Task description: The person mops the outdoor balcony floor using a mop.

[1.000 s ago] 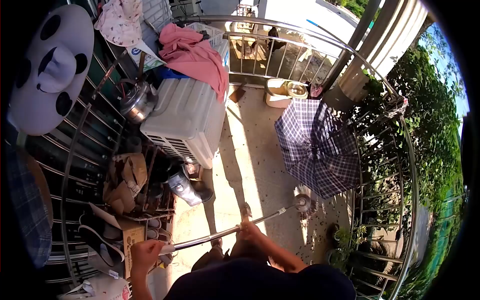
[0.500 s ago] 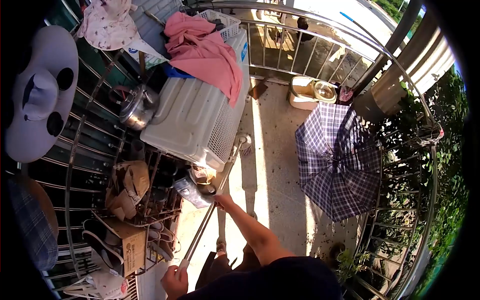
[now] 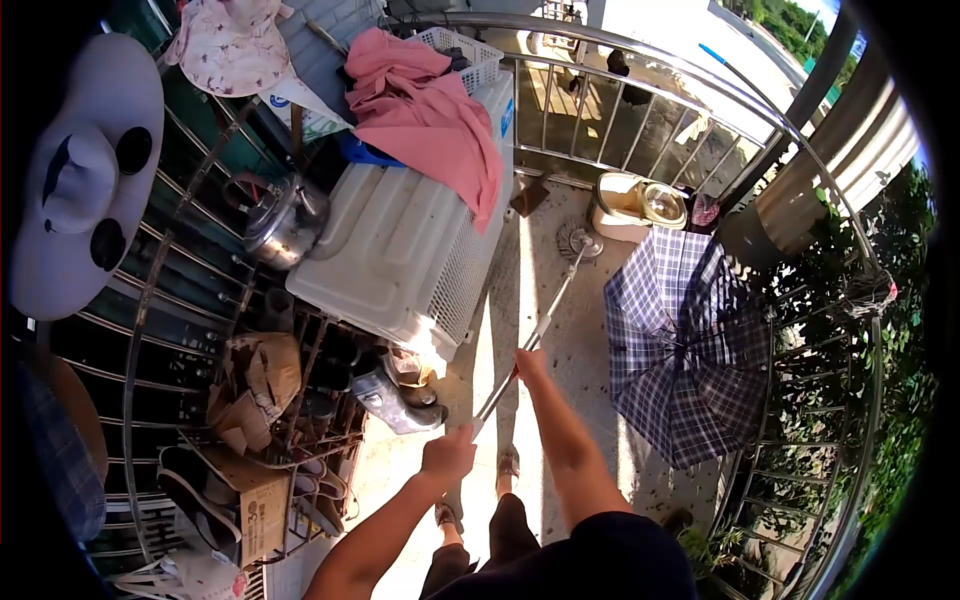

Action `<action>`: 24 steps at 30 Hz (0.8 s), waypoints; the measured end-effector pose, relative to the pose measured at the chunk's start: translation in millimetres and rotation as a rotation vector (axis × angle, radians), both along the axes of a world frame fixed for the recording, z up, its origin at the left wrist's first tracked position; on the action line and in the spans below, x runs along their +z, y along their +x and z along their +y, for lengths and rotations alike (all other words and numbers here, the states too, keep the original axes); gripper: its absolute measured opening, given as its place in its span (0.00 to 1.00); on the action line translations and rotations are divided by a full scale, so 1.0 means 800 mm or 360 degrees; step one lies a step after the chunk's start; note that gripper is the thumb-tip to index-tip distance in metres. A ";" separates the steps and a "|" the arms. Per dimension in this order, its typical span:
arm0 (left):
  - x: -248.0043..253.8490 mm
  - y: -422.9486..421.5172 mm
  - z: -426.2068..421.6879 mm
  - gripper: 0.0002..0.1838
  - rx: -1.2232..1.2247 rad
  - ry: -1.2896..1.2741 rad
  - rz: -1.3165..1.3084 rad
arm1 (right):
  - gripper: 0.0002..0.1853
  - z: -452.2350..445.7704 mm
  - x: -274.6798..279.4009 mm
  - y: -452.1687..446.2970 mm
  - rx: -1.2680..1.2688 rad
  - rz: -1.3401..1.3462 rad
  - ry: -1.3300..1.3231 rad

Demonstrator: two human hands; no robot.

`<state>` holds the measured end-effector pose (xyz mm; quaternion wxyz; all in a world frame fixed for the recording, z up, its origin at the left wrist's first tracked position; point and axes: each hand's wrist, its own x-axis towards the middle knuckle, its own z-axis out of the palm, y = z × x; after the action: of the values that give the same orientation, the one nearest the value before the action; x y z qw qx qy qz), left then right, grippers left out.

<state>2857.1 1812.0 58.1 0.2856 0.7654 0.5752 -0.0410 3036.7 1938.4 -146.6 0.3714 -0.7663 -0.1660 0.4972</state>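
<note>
A spin mop [image 3: 549, 311] runs diagonally away from me, its round string head [image 3: 579, 242] resting on the floor just in front of the cream mop bucket [image 3: 618, 212]. My left hand [image 3: 448, 458] is closed round the near end of the handle. Farther up the pole, my right hand [image 3: 531, 366] grips it too, arm stretched forward. Both my feet stand on the sunlit floor behind the handle.
An open plaid umbrella [image 3: 690, 350] lies to the right of the mop. On the left stand a large white pet crate [image 3: 375, 245] with a pink cloth [image 3: 425, 120], rubber boots [image 3: 395, 400] and a shoe rack [image 3: 325, 440]. Metal railings [image 3: 640, 75] enclose the balcony.
The mop head has swung right and forward, from beside the crate to the bucket. Both hands moved with it: the left forward and right, the right hand also forward and right.
</note>
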 end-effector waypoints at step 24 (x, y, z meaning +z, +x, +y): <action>0.151 -0.103 -0.188 0.21 0.0617 0.0442 -0.0192 | 0.09 -0.135 0.197 -0.108 0.0410 0.0892 -0.0180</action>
<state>2774.6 1661.9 178.9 0.2139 0.6738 0.6933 0.1400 2950.3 1830.1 10.7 0.2932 -0.5916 -0.1250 0.7406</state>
